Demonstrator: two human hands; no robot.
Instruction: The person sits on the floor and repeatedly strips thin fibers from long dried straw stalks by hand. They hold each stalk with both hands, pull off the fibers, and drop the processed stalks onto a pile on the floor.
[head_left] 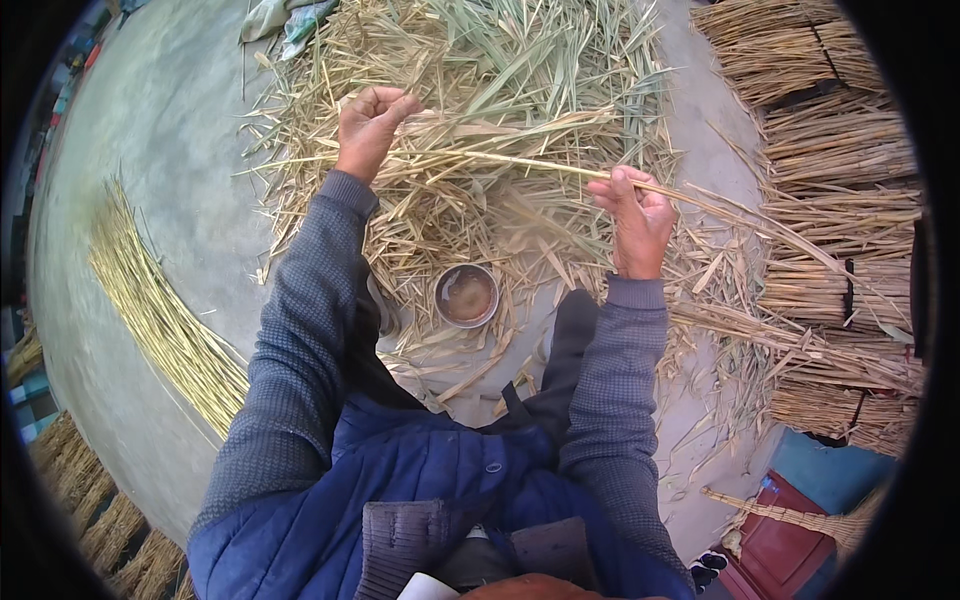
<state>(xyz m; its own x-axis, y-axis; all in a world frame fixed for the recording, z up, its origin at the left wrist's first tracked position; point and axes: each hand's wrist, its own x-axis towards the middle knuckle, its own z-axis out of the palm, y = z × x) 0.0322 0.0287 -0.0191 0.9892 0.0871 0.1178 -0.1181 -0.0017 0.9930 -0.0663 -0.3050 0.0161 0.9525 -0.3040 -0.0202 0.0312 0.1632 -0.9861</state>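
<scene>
A long, thin reed stalk point(530, 162) runs across in front of me, with dry leaf still along its right-hand part. My right hand point(638, 222) is closed around it, thumb on top. Farther left and higher, my left hand point(374, 128) is closed in a pinch above the litter. Whatever lies between its fingertips is too small to make out. Beneath both hands spreads a heap of stripped dry leaves point(440, 215), greener toward the far side. A small round bowl point(467, 296) stands on the floor between my feet, with something brownish inside.
A bundle of bare yellow stalks point(165, 305) lies on the floor at left. Tied reed bundles point(840, 150) are stacked along the right side, and loose unstripped reeds point(790, 335) lie beside them. At lower right are a straw broom point(780, 512) and a dark red panel point(790, 548).
</scene>
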